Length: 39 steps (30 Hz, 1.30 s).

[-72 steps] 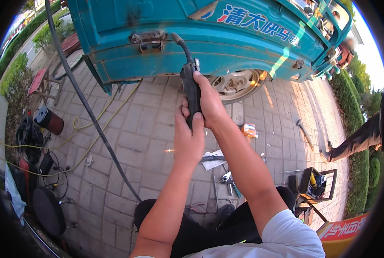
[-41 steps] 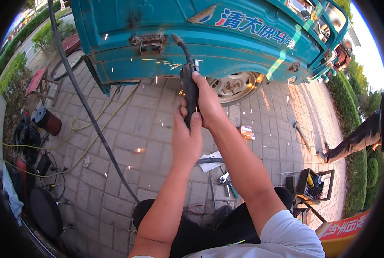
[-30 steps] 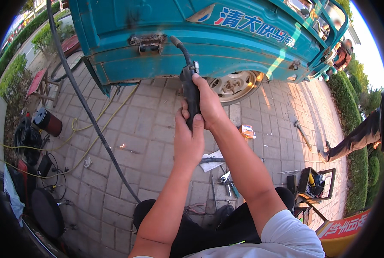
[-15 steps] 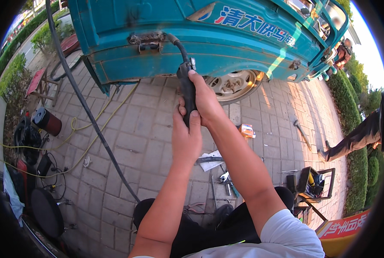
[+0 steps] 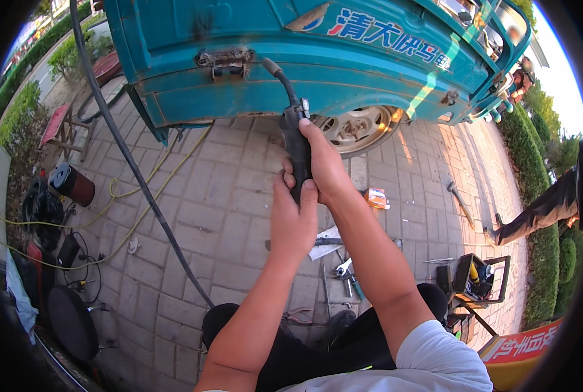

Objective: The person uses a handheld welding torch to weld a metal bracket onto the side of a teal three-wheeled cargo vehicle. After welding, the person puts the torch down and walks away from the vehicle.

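We hold a black welding torch (image 5: 298, 147) up in front of us with both hands. Our right hand (image 5: 326, 166) is wrapped tight around the handle, with the fingers curled over its top part. Our left hand (image 5: 293, 219) sits just under it and grips the bottom of the same handle, with the thumb pressed on the black part. The torch has a bent neck that curves up and to the left, and its tip is right by a rusty metal latch (image 5: 225, 60) on the back of a blue-green truck (image 5: 344, 59). A thick black hose (image 5: 131, 163) runs across the paved ground (image 5: 220, 196) from the top left down toward our legs. A truck wheel (image 5: 360, 127) shows just behind our hands. On the ground near our knees lie some small tools (image 5: 344, 271) and a little orange box (image 5: 376, 198). A yellow cable (image 5: 118, 225) winds over the bricks on the left (it goes past a red and black cylinder (image 5: 73, 185)). Another person's leg (image 5: 539, 209) stands far off to the right by a green hedge (image 5: 543, 268).
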Each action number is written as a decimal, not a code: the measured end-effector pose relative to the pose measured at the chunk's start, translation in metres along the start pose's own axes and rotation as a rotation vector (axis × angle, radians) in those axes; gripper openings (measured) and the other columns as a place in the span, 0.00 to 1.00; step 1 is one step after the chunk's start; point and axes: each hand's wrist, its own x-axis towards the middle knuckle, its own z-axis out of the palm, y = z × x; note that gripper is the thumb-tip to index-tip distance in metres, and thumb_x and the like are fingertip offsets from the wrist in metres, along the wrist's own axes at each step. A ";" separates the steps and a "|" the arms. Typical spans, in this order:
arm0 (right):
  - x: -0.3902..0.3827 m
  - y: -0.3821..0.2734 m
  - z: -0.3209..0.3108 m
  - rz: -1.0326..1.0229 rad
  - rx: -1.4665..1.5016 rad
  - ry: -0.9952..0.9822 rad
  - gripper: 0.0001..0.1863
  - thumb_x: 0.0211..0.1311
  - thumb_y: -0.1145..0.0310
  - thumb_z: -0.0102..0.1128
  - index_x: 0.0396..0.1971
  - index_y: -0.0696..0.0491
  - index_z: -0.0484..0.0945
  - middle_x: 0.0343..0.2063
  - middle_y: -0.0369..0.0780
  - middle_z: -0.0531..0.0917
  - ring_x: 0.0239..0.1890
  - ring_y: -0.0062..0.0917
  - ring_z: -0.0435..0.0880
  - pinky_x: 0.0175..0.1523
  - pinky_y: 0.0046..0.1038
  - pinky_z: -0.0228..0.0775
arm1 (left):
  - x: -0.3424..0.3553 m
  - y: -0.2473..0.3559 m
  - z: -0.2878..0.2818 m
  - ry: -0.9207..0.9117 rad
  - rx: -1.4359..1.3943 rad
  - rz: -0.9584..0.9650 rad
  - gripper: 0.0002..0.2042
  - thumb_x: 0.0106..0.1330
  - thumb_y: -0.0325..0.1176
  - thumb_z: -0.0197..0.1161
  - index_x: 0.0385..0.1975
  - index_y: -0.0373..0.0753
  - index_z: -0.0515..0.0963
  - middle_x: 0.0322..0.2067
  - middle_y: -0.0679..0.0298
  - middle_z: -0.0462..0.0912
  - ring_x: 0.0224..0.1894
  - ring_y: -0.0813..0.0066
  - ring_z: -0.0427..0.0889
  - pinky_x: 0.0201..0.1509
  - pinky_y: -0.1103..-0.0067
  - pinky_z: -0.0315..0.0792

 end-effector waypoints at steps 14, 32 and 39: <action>0.006 -0.002 0.004 -0.008 -0.020 -0.012 0.26 0.71 0.45 0.49 0.36 0.59 0.71 0.16 0.42 0.74 0.12 0.27 0.72 0.20 0.31 0.66 | 0.006 -0.002 0.000 0.013 -0.034 0.007 0.27 0.76 0.45 0.54 0.63 0.30 0.62 0.51 0.50 0.75 0.54 0.54 0.78 0.58 0.69 0.69; 0.007 -0.006 0.010 0.008 -0.039 -0.008 0.26 0.72 0.46 0.48 0.41 0.58 0.71 0.17 0.42 0.74 0.13 0.28 0.73 0.22 0.30 0.69 | 0.009 -0.002 -0.006 -0.022 -0.025 -0.014 0.29 0.76 0.45 0.53 0.68 0.30 0.59 0.57 0.46 0.74 0.59 0.51 0.77 0.61 0.67 0.69; 0.020 -0.005 0.009 0.000 -0.028 -0.027 0.26 0.72 0.45 0.47 0.39 0.58 0.72 0.17 0.42 0.75 0.13 0.28 0.73 0.22 0.31 0.68 | 0.011 0.001 -0.006 -0.007 -0.013 0.019 0.28 0.76 0.41 0.52 0.68 0.29 0.58 0.56 0.43 0.73 0.60 0.45 0.73 0.64 0.64 0.65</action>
